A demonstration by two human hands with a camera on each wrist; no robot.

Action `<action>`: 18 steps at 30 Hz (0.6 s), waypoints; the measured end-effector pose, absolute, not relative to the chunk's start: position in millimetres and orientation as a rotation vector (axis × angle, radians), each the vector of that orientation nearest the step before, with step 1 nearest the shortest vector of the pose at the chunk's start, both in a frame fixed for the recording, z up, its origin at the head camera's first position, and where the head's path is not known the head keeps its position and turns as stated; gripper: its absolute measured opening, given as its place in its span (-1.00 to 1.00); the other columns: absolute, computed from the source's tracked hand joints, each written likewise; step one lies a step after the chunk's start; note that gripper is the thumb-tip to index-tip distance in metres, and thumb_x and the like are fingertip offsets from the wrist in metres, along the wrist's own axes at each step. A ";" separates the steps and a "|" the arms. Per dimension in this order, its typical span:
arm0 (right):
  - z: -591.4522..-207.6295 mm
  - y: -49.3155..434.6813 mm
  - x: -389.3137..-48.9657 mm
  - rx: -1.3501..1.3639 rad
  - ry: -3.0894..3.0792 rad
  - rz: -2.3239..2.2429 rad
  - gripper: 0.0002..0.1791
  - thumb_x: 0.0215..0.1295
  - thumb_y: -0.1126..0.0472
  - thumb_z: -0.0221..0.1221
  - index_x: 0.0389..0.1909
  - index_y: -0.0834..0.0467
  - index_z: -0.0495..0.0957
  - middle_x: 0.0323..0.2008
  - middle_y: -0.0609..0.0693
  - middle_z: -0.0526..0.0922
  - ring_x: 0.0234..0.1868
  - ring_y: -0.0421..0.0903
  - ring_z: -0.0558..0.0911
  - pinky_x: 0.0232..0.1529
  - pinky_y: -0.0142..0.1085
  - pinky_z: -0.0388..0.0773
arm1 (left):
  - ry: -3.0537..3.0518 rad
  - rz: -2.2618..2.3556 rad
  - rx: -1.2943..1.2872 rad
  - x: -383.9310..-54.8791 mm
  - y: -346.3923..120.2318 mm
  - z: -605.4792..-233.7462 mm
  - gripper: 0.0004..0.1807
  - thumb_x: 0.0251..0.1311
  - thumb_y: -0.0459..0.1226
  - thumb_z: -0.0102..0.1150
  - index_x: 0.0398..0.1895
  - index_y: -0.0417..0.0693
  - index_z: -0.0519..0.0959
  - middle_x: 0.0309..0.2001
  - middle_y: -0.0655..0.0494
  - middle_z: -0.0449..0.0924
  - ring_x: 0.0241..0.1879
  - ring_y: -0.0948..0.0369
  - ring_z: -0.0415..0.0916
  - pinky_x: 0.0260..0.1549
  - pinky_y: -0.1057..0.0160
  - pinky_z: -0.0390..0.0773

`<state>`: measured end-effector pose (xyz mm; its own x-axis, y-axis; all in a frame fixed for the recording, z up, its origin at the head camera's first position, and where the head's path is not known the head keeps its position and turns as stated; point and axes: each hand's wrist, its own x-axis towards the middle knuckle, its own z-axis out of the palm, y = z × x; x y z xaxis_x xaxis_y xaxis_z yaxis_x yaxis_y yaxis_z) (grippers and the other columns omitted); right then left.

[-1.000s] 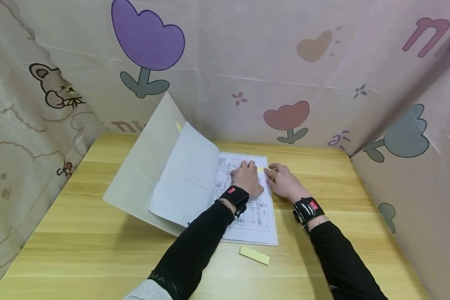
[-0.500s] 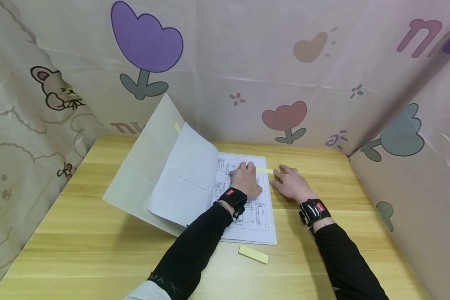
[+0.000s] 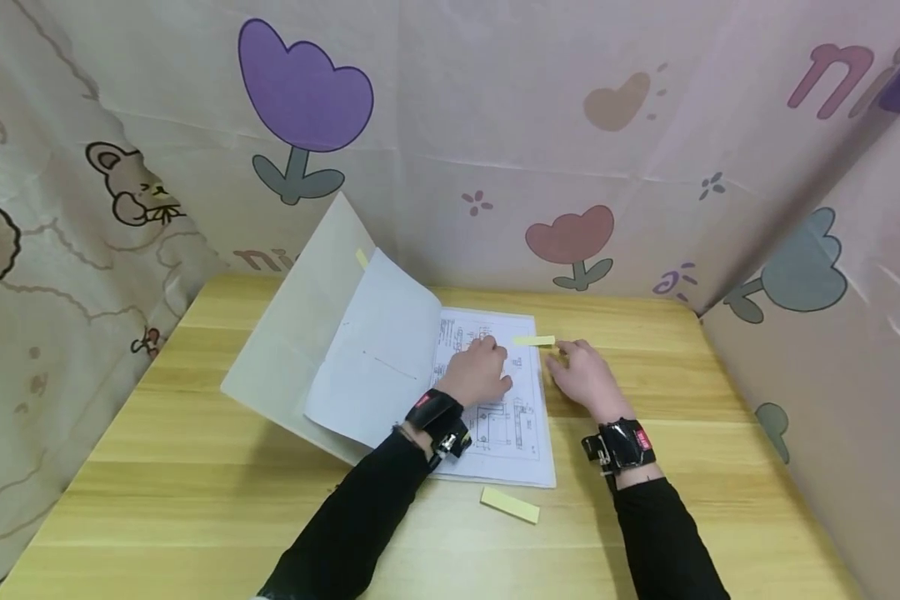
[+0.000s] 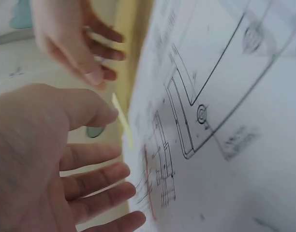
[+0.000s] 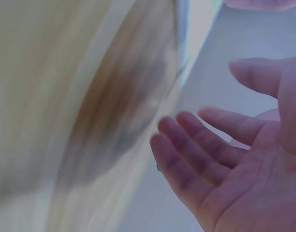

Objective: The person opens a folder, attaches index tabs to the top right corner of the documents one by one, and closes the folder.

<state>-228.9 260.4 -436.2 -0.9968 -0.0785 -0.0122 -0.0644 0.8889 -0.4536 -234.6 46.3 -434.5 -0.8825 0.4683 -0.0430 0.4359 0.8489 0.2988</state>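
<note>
A paper document [image 3: 513, 392] with printed technical drawings lies on the table, its pale cover [image 3: 292, 333] and a blank-backed sheet [image 3: 382, 358] raised to the left. One yellow sticky tab [image 3: 534, 341] lies on the page's upper right, its outer end past the right edge. My left hand [image 3: 474, 371] hovers over the page, left of the tab, fingers apart and holding nothing. In the left wrist view its thumb overlaps the tab [image 4: 122, 121]. My right hand [image 3: 587, 379] is just off the tab's outer end, fingers loosely bent, palm bare in the right wrist view.
A pad of yellow sticky tabs [image 3: 510, 506] lies in front of the document. Another yellow tab [image 3: 362, 258] shows at the blank sheet's upper edge, against the cover. Printed fabric [image 3: 435, 167] hangs behind and on both sides of the wooden table [image 3: 195, 467].
My right fingers have slid rightward along the tab and come off its end. My left hand has drawn back to the left from the page, uncovering the tab's inner end.
</note>
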 end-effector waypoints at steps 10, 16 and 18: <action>-436.7 243.9 -205.4 -0.021 2.904 -0.898 -0.50 0.54 0.12 0.14 0.31 0.40 0.51 0.07 0.28 0.66 -0.10 0.07 0.61 -0.08 -0.09 0.60 | 2.898 0.520 0.877 -186.8 4.8 -433.9 -0.68 0.35 -0.15 0.33 0.11 -0.02 0.71 -0.02 0.09 0.57 -0.15 0.21 0.56 -0.28 0.27 0.65; -441.9 237.7 -195.5 0.030 2.846 -0.962 -0.58 0.52 0.15 0.14 0.21 0.34 0.61 -0.20 0.17 0.65 -0.30 -0.03 0.55 -0.33 -0.26 0.46 | 2.874 0.487 0.907 -152.0 -3.7 -438.0 -0.66 0.23 -0.10 0.45 0.04 0.03 0.74 -0.05 0.12 0.57 -0.17 0.20 0.51 -0.28 0.26 0.60; -442.9 236.2 -192.5 0.050 2.839 -0.978 -0.60 0.52 0.16 0.14 0.19 0.34 0.62 -0.24 0.15 0.63 -0.33 -0.03 0.53 -0.36 -0.28 0.43 | 2.877 0.445 0.902 -142.2 -4.9 -439.8 -0.59 0.17 -0.03 0.50 0.04 0.05 0.74 0.00 0.11 0.58 -0.14 0.18 0.49 -0.26 0.25 0.59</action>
